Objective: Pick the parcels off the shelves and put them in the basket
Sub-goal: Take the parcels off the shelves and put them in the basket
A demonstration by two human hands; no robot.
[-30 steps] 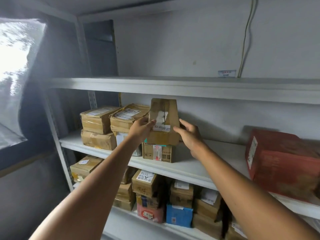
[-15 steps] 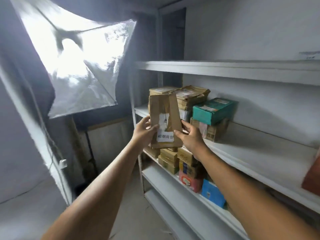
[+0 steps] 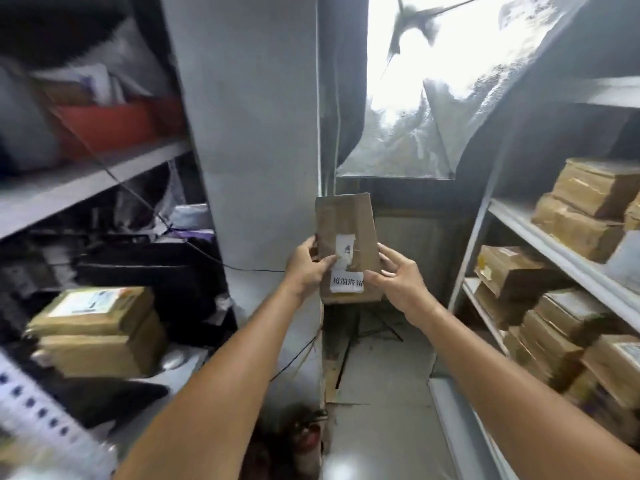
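Note:
A tall brown cardboard parcel [image 3: 346,226] with a white label and printed characters stands upright in the air at the middle of the view. My left hand [image 3: 306,265] grips its left edge, thumb across the front. My right hand [image 3: 398,275] grips its right edge and lower corner. More brown parcels [image 3: 585,199] are stacked on the white shelves [image 3: 540,233] at the right. A white perforated surface [image 3: 41,420] shows at the bottom left; I cannot tell whether it is the basket.
Two stacked brown boxes [image 3: 97,327] sit at the left, below a grey shelf [image 3: 79,188] holding a red tray. A grey pillar [image 3: 249,133] stands ahead, a bright reflective sheet [image 3: 433,98] to its right. Cables and a dark stand lie on the floor.
The view has swung left, away from the shelves. Both hands carried the tall parcel along, still upright; the parcel shelves now lie at the right edge.

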